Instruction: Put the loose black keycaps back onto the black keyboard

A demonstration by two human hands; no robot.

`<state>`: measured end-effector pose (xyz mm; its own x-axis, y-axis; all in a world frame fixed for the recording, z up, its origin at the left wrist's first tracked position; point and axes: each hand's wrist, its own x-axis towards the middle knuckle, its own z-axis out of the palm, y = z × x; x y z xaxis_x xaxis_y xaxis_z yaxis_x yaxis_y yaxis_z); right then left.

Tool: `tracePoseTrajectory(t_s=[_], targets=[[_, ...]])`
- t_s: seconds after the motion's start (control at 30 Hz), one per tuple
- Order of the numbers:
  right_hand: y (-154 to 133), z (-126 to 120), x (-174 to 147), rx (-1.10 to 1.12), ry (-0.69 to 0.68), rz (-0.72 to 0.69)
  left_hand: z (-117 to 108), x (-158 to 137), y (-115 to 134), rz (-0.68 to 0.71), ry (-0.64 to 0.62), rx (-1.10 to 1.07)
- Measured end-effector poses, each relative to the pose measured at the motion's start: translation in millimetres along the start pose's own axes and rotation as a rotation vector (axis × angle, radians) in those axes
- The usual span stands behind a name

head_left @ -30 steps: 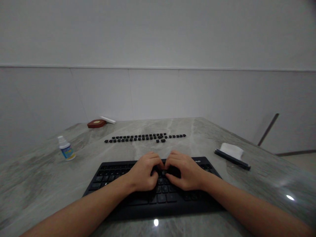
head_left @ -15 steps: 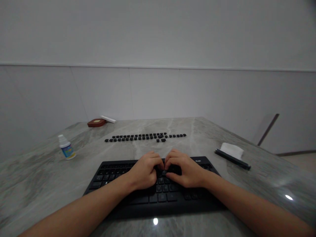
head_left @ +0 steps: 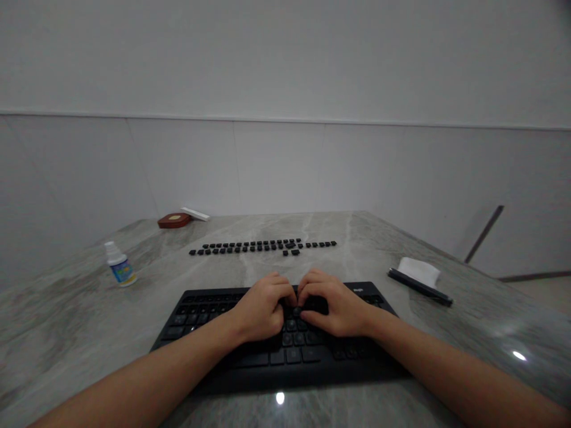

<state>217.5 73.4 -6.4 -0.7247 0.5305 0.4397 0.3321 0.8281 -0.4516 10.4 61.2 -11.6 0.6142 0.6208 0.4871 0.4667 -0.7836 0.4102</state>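
A black keyboard (head_left: 285, 375) lies on the table right in front of me. Over its upper middle, my left hand (head_left: 264, 309) is curled, its fingertips bent down to the keys; whatever they hold is hidden. Facing it, my right hand (head_left: 335, 304) pinches with thumb and index finger at a small dark keycap (head_left: 297, 311). The fingertips of both hands nearly meet around this keycap. My forearms and hands cover much of the keyboard's middle.
Loose black keycaps (head_left: 244, 249) stand in rows beyond the keyboard. At the left is a small white spray bottle (head_left: 121, 267). A brown case (head_left: 173, 221) and a white bar (head_left: 196, 214) lie far back. On the right, a dark stick-like tool (head_left: 419, 286) rests against white cloth (head_left: 420, 270).
Both hands stay at the same spot on the keyboard, with barely any visible finger movement. The view has shifted very slightly.
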Motion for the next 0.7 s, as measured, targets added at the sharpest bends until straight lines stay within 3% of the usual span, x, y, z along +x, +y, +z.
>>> tracePoseTrajectory(t_s=[0.43,0.7], targets=[[1.7,-0.8,2.0,0.041,-0.004,0.080,0.3,-1.4,-1.5,0.011,0.042,-0.020],[3.0,1.2,1.0,0.022,-0.006,0.080,-0.2,-0.6,-0.8,0.135,0.040,-0.041]])
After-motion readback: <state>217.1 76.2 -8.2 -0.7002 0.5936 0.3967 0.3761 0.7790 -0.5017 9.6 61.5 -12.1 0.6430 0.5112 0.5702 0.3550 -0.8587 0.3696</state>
